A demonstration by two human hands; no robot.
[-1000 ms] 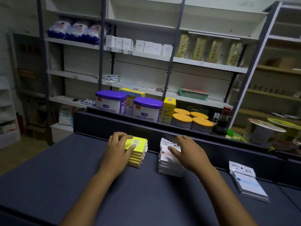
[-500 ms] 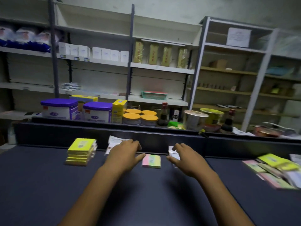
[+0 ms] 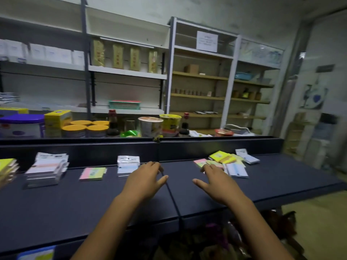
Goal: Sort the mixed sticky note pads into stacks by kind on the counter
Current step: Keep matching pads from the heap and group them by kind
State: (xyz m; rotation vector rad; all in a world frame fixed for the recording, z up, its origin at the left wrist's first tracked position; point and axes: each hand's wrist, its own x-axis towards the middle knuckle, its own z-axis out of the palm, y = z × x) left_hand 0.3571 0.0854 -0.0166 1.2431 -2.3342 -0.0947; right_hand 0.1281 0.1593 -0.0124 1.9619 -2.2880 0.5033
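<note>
Both my hands, left hand (image 3: 145,178) and right hand (image 3: 218,182), have left the sorted stacks (image 3: 46,170) and now reach, fingers spread and empty, toward the mixed pile (image 3: 228,161) on the tabletop (image 3: 93,201); its kinds look blurred, so sorting probably continues there.

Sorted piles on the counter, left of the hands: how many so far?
4. Yellow stack at the far left edge, partly cut off; white packaged stack next; pink-green pad; white-blue pack nearest the left hand. More may lie out of frame.
</note>
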